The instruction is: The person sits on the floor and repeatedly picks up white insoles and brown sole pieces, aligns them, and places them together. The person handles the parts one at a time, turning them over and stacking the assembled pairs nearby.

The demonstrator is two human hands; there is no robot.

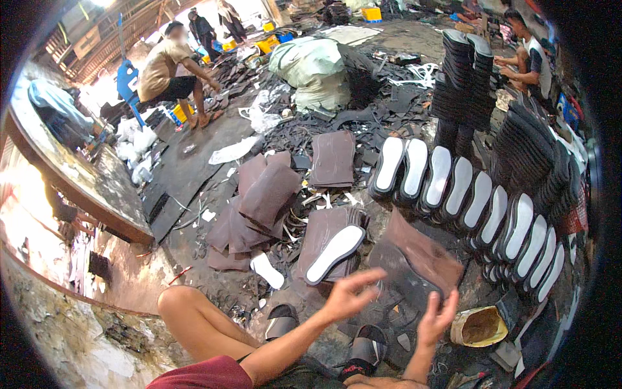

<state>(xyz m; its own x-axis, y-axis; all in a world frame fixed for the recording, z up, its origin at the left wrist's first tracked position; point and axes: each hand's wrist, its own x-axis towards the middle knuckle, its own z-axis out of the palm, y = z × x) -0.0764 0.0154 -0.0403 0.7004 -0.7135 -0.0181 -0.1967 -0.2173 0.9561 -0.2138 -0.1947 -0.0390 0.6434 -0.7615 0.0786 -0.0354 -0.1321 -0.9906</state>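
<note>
My left hand (pixel 353 295) hovers with its fingers stretched out and apart, slightly smeared by motion, and holds nothing I can see. Just beyond it, a white-faced shoe sole (pixel 335 255) lies slanted on a stack of brown sheets (pixel 317 236). My right hand (pixel 437 319) is held with fingers spread, close to the lower edge of a loose brown sheet (pixel 427 253). That sheet looks tilted and blurred over a dark surface (pixel 395 262); whether my fingertips touch it is unclear. A white sole-shaped piece (pixel 267 270) lies left of the stack.
A curved row of white-faced soles (pixel 459 185) stands at right, with tall stacks of dark soles (pixel 463 84) behind. More brown sheets (pixel 269 194) lie left of centre. A yellowish container (pixel 479 326) is near my right hand. Scraps, a large sack (pixel 311 71) and co-workers (pixel 170 68) are farther off.
</note>
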